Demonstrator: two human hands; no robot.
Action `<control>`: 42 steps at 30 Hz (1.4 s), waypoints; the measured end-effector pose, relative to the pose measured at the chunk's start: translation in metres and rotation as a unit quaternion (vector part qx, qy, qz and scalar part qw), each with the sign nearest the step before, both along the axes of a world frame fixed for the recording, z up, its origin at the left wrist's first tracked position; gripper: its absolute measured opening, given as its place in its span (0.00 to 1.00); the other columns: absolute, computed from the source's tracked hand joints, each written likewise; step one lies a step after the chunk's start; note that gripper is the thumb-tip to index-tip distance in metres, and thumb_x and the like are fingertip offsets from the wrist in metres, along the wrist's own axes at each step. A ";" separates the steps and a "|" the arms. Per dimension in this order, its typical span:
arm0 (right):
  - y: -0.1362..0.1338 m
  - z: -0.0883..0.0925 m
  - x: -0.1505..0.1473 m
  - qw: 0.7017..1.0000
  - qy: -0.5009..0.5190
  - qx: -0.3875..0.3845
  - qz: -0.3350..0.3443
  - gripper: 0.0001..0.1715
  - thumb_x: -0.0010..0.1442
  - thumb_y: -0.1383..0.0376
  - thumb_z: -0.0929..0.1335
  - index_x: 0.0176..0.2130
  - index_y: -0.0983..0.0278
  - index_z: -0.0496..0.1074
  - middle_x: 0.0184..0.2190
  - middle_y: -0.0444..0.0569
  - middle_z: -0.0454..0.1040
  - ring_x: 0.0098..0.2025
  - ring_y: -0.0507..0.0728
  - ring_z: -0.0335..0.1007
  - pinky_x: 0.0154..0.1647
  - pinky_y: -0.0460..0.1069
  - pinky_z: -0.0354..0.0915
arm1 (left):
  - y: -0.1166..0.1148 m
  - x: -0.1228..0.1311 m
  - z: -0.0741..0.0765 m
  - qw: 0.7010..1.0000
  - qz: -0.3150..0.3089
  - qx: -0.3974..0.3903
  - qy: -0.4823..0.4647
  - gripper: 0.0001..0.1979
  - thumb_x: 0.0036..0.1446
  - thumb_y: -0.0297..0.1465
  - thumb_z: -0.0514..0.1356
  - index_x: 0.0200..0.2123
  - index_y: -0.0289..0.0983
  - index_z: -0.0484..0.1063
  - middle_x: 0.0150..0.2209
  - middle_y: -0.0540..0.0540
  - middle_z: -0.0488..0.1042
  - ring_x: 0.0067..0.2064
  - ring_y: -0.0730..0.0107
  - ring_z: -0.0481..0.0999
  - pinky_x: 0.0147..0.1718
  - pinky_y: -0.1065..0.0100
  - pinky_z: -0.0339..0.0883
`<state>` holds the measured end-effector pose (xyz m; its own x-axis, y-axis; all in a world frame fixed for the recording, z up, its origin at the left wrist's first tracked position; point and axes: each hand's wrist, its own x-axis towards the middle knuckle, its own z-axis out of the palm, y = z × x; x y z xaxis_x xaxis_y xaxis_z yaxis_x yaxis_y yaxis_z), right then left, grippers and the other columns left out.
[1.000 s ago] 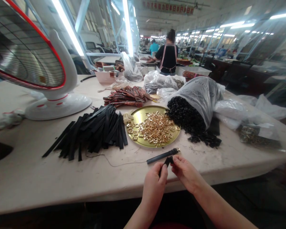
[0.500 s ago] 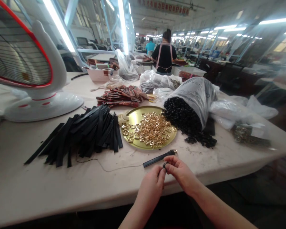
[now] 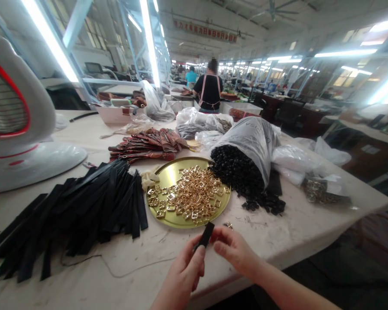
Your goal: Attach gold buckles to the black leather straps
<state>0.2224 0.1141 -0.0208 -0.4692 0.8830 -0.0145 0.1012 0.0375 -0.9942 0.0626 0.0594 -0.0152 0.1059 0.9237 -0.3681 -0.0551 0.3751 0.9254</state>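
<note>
My left hand [image 3: 185, 271] and my right hand [image 3: 234, 252] are together over the table's near edge, both pinching a short black strap [image 3: 206, 234] held upright between them. Just beyond it sits a round gold tray [image 3: 173, 173] heaped with several gold buckles [image 3: 194, 196]. A spread pile of long black straps [image 3: 84, 211] lies to the left of my hands. A small gold piece [image 3: 228, 224] rests on the table by my right fingers.
A clear bag spilling small black loops [image 3: 242, 168] lies right of the tray. Brown straps [image 3: 147, 144] and more plastic bags [image 3: 200, 118] sit behind. A white desk fan [image 3: 22, 133] stands far left. A person in a black shirt [image 3: 210, 90] stands at the table's far end.
The view swung right and down. Both hands have lifted the black strap upright between them. The strap that lay on the table by the tray is no longer seen there.
</note>
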 end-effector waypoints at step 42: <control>-0.013 0.035 -0.006 0.950 0.188 -0.242 -0.063 0.20 0.42 0.64 0.74 0.38 0.66 0.73 0.28 0.45 0.72 0.26 0.48 0.67 0.32 0.46 0.66 | -0.026 -0.002 0.014 0.966 0.009 0.154 0.206 0.10 0.55 0.37 0.51 0.34 0.39 0.69 0.23 0.51 0.68 0.24 0.72 0.66 0.25 0.72 0.58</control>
<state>0.2166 0.1013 0.0138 -0.4126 0.8651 -0.2852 -0.2918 -0.4221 -0.8583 0.0610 0.0337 -0.0009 -0.0074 0.9965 -0.0827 0.3373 0.0803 0.9380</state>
